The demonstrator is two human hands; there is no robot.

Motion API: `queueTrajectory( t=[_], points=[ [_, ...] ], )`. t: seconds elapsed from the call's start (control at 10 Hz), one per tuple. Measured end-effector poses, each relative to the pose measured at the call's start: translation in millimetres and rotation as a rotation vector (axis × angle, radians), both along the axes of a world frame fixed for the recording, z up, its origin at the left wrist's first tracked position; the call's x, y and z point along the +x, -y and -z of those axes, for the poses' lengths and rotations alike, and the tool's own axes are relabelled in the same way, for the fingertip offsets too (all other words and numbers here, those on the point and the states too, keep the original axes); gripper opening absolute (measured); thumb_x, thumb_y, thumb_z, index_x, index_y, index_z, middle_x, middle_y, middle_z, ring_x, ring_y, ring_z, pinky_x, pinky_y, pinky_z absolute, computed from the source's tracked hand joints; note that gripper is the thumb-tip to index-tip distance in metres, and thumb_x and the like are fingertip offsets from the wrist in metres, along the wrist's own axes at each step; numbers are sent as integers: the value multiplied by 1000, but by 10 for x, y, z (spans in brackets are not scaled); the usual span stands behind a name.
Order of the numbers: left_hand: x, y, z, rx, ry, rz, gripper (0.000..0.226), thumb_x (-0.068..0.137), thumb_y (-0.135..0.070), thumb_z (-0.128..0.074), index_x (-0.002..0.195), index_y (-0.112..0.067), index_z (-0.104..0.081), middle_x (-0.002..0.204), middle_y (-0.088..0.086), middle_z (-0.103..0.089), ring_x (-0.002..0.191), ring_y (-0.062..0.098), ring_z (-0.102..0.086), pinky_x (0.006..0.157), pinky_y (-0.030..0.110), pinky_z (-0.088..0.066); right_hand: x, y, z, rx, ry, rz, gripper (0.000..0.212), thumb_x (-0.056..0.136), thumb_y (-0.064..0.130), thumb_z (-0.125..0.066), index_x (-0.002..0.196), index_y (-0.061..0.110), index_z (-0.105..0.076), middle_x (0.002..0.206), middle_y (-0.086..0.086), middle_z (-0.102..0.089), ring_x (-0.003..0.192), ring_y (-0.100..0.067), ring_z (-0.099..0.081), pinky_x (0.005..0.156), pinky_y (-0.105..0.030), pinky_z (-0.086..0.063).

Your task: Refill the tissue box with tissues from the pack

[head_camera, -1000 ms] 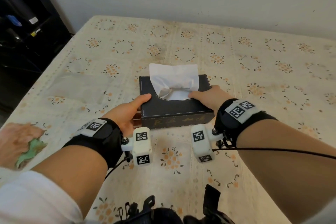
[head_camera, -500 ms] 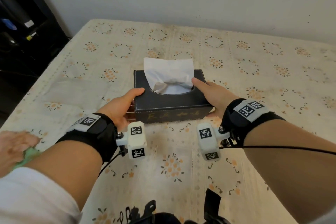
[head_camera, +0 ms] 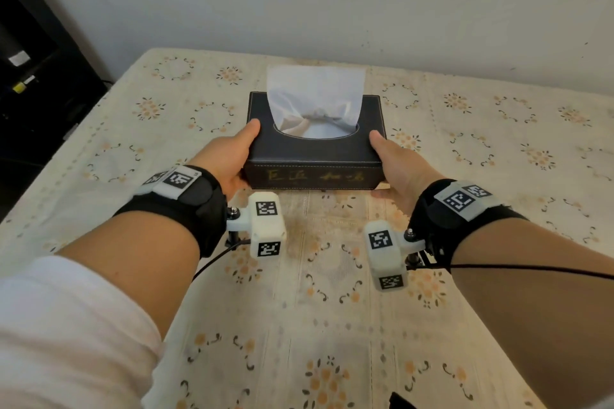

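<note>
Tissue box (head_camera: 315,153): dark, at 12 o'clock on the patterned surface (head_camera: 332,325); tissue (head_camera: 315,96) raised through the slot; clasped at both ends by left hand (head_camera: 229,156) and right hand (head_camera: 398,166); refill judged complete; final placement and release called for next.

Bare tablecloth (head_camera: 481,129) surrounds the tissue box (head_camera: 315,156), flanked by hands.

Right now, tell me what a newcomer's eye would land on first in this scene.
First, the dark tissue box at the middle of the floral tablecloth, a white tissue standing up out of its oval opening. Next, the left hand and right hand gripping the box's two ends, each wrist in a black band carrying white marker blocks.
</note>
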State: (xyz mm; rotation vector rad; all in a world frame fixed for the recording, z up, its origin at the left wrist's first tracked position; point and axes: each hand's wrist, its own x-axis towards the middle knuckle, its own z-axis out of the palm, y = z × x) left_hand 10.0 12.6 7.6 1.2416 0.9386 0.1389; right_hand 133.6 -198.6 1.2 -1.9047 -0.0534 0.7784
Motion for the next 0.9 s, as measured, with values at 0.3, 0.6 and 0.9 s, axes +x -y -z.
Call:
queueTrajectory(
  t=[0.3, 0.6, 0.9],
  points=[
    [644, -274, 209, 78, -74, 55, 42, 82, -58, -52, 94, -19, -62, 93, 4, -73, 85, 21, -70, 74, 40, -58, 405, -206, 228, -110, 216, -38, 40, 94, 46, -31, 115, 20, -52, 110, 0, -61, 95, -17, -57, 87, -36, -44],
    [802, -355, 304, 209, -217, 161, 68, 67, -72, -44, 97, -14, -61, 102, 7, -69, 97, 30, -66, 88, 50, -53, 520, -241, 375, -227, 257, -84, 55, 90, 55, -26, 127, 19, -45, 109, -2, -54, 96, -22, -52, 95, -46, -45],
    [497, -282, 164, 113, -146, 9, 70, 78, -64, -51, 118, -6, -53, 119, 12, -62, 97, 30, -64, 91, 48, -51, 444, -57, 277, -83, -9, 68, 86, 60, 80, -31, 127, 26, -44, 133, 1, -50, 111, -23, -52, 89, -49, -45]
  ],
)
